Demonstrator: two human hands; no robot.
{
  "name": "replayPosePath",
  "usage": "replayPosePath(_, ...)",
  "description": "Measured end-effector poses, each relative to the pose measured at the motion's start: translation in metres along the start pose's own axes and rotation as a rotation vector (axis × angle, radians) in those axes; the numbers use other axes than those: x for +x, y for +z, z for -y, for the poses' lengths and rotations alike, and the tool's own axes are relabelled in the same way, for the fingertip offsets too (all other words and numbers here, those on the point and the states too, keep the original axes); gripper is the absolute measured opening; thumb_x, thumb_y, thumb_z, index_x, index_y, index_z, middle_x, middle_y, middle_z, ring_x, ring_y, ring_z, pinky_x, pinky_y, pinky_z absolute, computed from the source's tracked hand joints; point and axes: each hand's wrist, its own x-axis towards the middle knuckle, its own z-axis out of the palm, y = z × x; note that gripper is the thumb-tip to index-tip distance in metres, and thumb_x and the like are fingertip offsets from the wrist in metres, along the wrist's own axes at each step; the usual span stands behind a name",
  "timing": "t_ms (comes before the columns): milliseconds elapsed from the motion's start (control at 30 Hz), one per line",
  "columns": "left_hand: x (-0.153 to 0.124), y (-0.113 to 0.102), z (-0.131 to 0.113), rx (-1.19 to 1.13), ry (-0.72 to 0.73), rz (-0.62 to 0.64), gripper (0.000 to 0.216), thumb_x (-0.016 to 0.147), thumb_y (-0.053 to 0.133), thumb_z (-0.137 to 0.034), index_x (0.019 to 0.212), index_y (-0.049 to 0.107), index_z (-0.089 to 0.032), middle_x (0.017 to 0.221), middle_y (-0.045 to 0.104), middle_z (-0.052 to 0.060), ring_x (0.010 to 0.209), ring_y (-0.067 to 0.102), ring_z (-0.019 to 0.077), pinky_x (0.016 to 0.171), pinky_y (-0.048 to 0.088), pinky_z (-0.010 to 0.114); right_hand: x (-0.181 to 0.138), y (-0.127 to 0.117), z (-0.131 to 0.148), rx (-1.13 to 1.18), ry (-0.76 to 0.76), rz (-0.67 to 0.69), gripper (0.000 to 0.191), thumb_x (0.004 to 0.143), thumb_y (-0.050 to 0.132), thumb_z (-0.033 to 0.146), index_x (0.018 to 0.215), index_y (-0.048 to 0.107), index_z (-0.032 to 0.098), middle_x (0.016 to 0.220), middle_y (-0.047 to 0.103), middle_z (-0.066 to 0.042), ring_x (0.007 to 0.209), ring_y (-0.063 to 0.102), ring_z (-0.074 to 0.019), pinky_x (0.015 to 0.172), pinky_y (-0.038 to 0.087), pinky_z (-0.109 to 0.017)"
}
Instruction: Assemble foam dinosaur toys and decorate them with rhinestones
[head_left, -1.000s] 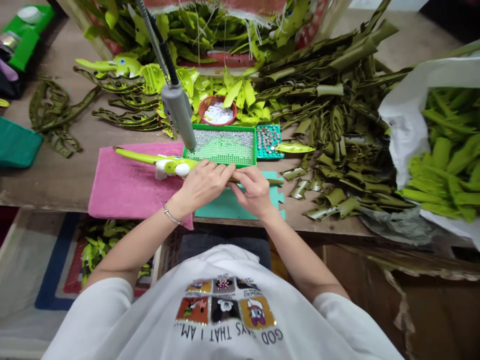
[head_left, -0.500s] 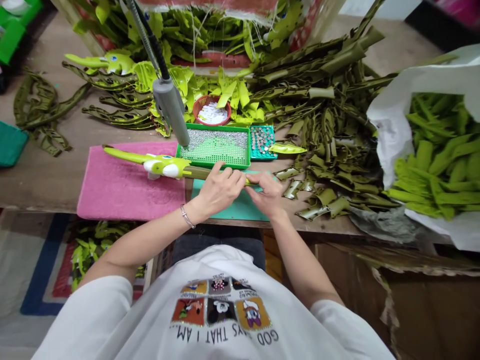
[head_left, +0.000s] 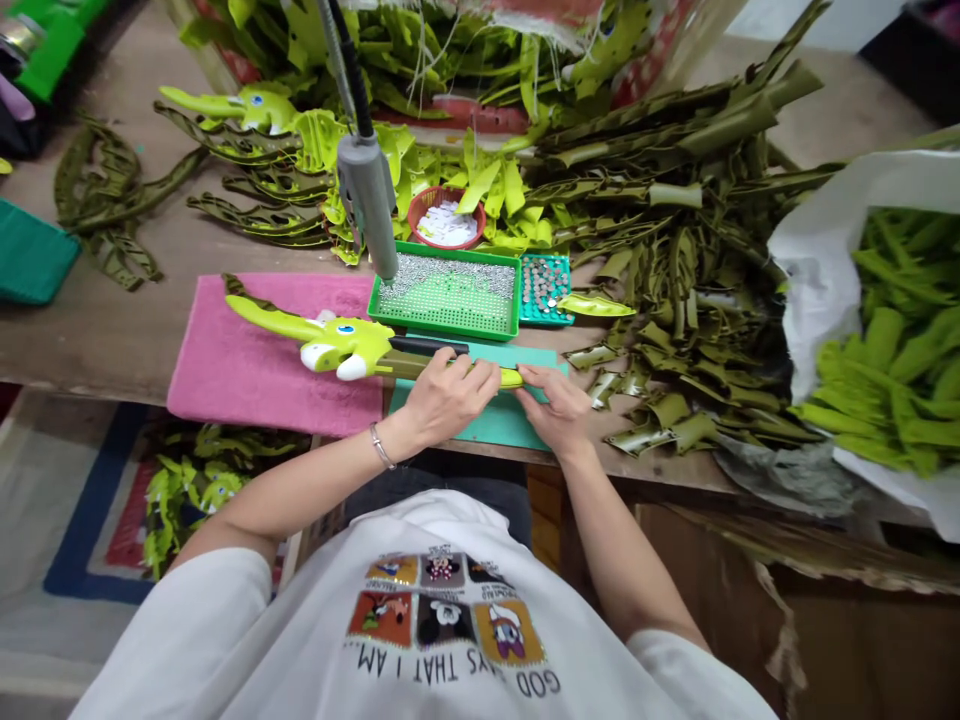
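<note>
A long plastic toy with a lime-green animal-like head point(head_left: 341, 342) lies over the pink towel and the teal mat point(head_left: 487, 428). Its head has a blue eye and white parts, and its shaft is olive. My left hand point(head_left: 452, 400) is closed round the shaft, fingers over the top. At the shaft's right end, my right hand point(head_left: 559, 405) pinches the lime-green tip between thumb and fingers. Along the shaft's far side shows a black bar point(head_left: 427, 346), partly hidden by my left hand.
A grey hanging power tool point(head_left: 367, 195) comes down over a green tray point(head_left: 446, 322) of small screws. Beside it are a teal tray point(head_left: 546, 290) of small metal discs and a red basket point(head_left: 448, 238) of white pieces. Olive parts point(head_left: 675, 290) heap up right; a white sack point(head_left: 814, 260) holds lime-green pieces.
The toy has rolled in my hands, so its eye and both white parts show more fully. The black bar has come into sight. The whole view has shifted slightly.
</note>
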Motion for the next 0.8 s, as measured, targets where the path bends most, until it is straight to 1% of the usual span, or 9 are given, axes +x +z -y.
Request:
replayPosePath(167,-0.005,0.001,-0.013,-0.033,-0.059,0.016,0.027,0.104,0.039,-0.02,0.116,0.061,-0.01,0.095,0.071,0.009,0.083,0.064,0.0201,0.075,0.043,0.037,-0.005,-0.001,0.001,-0.036,-0.039,0.016,0.024,0.085,0.07,0.013,0.107,0.066,0.022,0.097,0.078,-0.008,0.085,0.076,-0.0204,0.075,0.064,-0.033)
replayPosePath(233,-0.016,-0.007,-0.018,-0.072,-0.074,0.028,0.029,0.103,0.04,-0.017,0.123,0.059,-0.01,0.11,0.07,0.012,0.102,0.065,0.0234,0.089,0.045,0.039,-0.009,0.0,0.002,-0.023,-0.044,0.047,0.028,0.084,0.07,0.012,0.11,0.066,0.022,0.1,0.078,-0.009,0.088,0.075,-0.0211,0.078,0.063,-0.035)
replayPosePath(300,-0.034,-0.02,-0.014,-0.131,-0.089,0.054,0.035,0.1,0.041,-0.014,0.133,0.054,-0.011,0.132,0.062,0.016,0.127,0.055,0.0282,0.105,0.04,0.044,-0.013,0.0,0.003,-0.011,-0.05,0.096,0.032,0.084,0.068,0.011,0.113,0.065,0.023,0.104,0.077,-0.009,0.091,0.075,-0.0218,0.08,0.062,-0.037)
replayPosePath(400,-0.074,-0.042,0.014,-0.181,-0.248,0.141,0.049,0.092,0.043,-0.008,0.141,0.047,-0.01,0.151,0.046,0.019,0.145,0.036,0.0336,0.117,0.028,0.052,-0.013,-0.003,0.007,-0.014,-0.073,0.18,0.037,0.084,0.063,0.009,0.118,0.064,0.023,0.108,0.076,-0.008,0.094,0.072,-0.023,0.084,0.059,-0.04)
replayPosePath(500,-0.119,-0.051,0.06,-0.117,-0.543,0.277,0.06,0.086,0.04,-0.003,0.146,0.04,-0.006,0.151,0.044,0.024,0.147,0.031,0.0374,0.119,0.022,0.06,-0.005,-0.005,0.018,-0.053,-0.087,0.311,0.044,0.082,0.062,0.011,0.125,0.06,0.021,0.111,0.076,-0.008,0.095,0.068,-0.0263,0.085,0.052,-0.045)
replayPosePath(533,-0.131,-0.05,0.074,-0.113,-0.572,0.326,0.062,0.085,0.039,-0.002,0.147,0.039,-0.005,0.149,0.045,0.024,0.146,0.033,0.0383,0.118,0.022,0.063,-0.002,-0.005,0.023,-0.068,-0.088,0.37,0.047,0.083,0.062,0.013,0.129,0.058,0.021,0.113,0.075,-0.009,0.098,0.067,-0.0282,0.087,0.049,-0.047)
replayPosePath(600,-0.147,-0.045,0.097,-0.13,-0.532,0.384,0.061,0.086,0.038,-0.001,0.147,0.04,-0.006,0.144,0.052,0.022,0.142,0.04,0.0366,0.118,0.02,0.065,0.006,-0.004,0.033,-0.077,-0.103,0.476,0.051,0.084,0.062,0.019,0.134,0.054,0.02,0.117,0.074,-0.008,0.108,0.063,-0.0316,0.092,0.043,-0.05)
replayPosePath(667,-0.153,-0.041,0.109,-0.136,-0.451,0.387,0.059,0.087,0.039,-0.003,0.145,0.043,-0.009,0.135,0.06,0.019,0.134,0.05,0.0324,0.119,0.018,0.064,0.013,-0.003,0.039,-0.042,-0.129,0.528,0.05,0.088,0.061,0.021,0.137,0.052,0.022,0.118,0.073,-0.007,0.113,0.062,-0.0301,0.099,0.038,-0.051)
replayPosePath(800,-0.141,-0.042,0.105,-0.085,-0.33,0.326,0.053,0.089,0.051,-0.01,0.142,0.047,-0.01,0.12,0.067,0.017,0.115,0.06,0.03,0.119,0.017,0.063,0.023,-0.015,0.026,0.021,-0.118,0.529,0.043,0.09,0.056,0.02,0.133,0.053,0.023,0.114,0.072,-0.007,0.106,0.065,-0.0235,0.107,0.036,-0.047)
